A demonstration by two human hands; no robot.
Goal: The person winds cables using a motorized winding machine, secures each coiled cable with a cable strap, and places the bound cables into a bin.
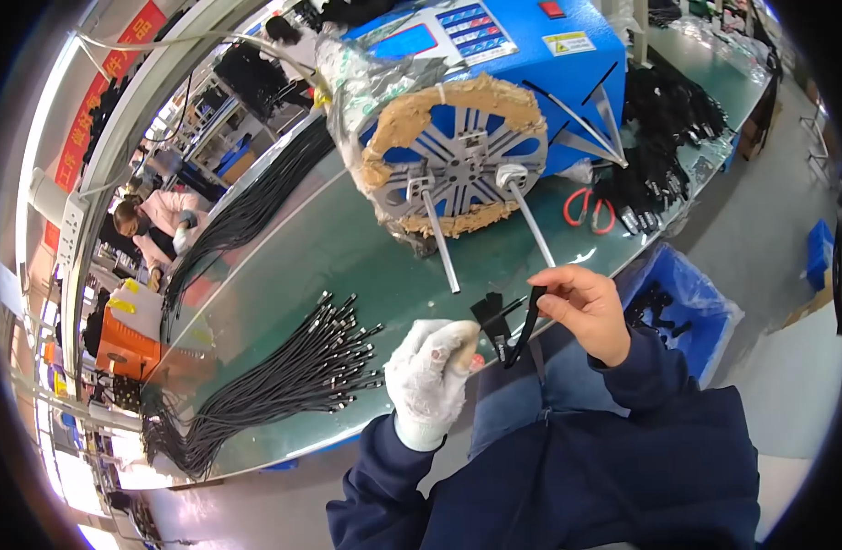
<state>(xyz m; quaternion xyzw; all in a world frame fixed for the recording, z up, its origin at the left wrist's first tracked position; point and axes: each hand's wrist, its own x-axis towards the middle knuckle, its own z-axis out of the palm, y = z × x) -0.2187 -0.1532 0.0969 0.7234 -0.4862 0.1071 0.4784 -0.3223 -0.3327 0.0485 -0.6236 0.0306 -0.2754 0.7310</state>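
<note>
My left hand [430, 374], in a worn white glove, is closed with its fingertips together near the table's front edge. Whatever it may hold is hidden, though a bit of red shows by the fingertips. My bare right hand [588, 313] pinches the upper end of a black strap-like piece [528, 327], which curves down between my hands. Just left of it is a flat black piece [491, 313]; I cannot tell whether the two are joined. Above my hands, two metal rods [441, 240] stick out from a spoked winding wheel [462, 165] padded with brown material.
A blue machine [568, 82] with a keypad stands behind the wheel. Black cables with metal plugs [284, 390] lie left on the green table [348, 261]. Red-handled scissors [590, 213] lie right, near black cable bundles [664, 137]. A blue bin [705, 307] stands beside me. A co-worker [160, 225] sits far left.
</note>
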